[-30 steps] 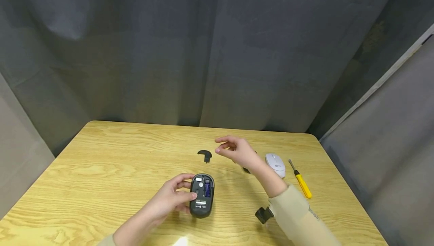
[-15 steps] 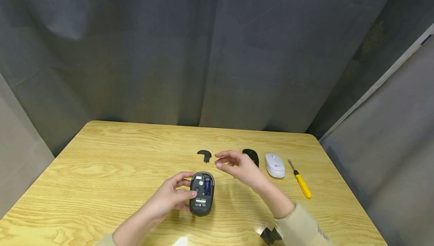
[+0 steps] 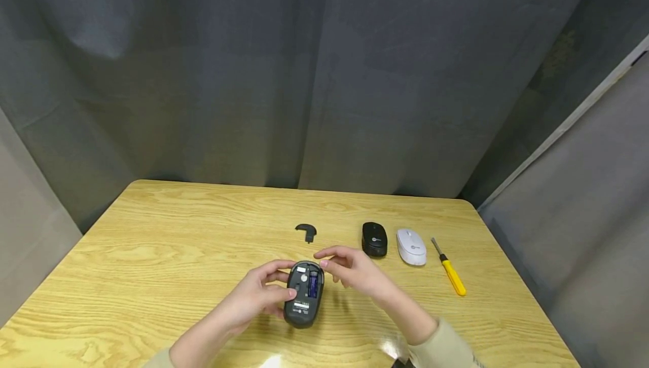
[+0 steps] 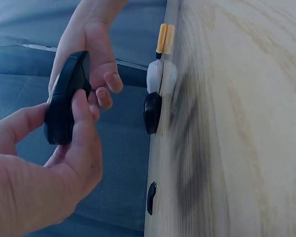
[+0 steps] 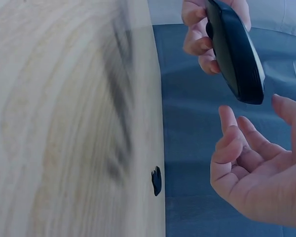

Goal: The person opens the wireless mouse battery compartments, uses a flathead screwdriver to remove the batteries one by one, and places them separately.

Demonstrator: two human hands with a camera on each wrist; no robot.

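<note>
My left hand point(image 3: 250, 298) grips a black computer mouse point(image 3: 302, 307) above the table, its underside facing up. The thumb lies on the underside and the other fingers are at the left side. A dark blue battery point(image 3: 312, 284) sits in the mouse's uncovered compartment. Close to the upper right end of the mouse is my right hand point(image 3: 357, 272), thumb and forefinger spread apart. In the right wrist view, that hand point(image 5: 259, 182) has nothing between its fingers, and the mouse point(image 5: 234, 54) appears just apart from them. The black battery cover point(image 3: 308, 231) lies on the table beyond the mouse.
Right of the cover, a second black mouse point(image 3: 374, 239) and a white mouse point(image 3: 411, 247) stand on the wooden table point(image 3: 152, 255). A yellow-handled screwdriver point(image 3: 453, 276) lies at their right. Grey curtains point(image 3: 228, 75) hang behind the table.
My right hand has come down toward the held mouse's upper end, bringing the second black mouse into full view. The held mouse has tilted slightly to the right; the left hand has barely moved.
</note>
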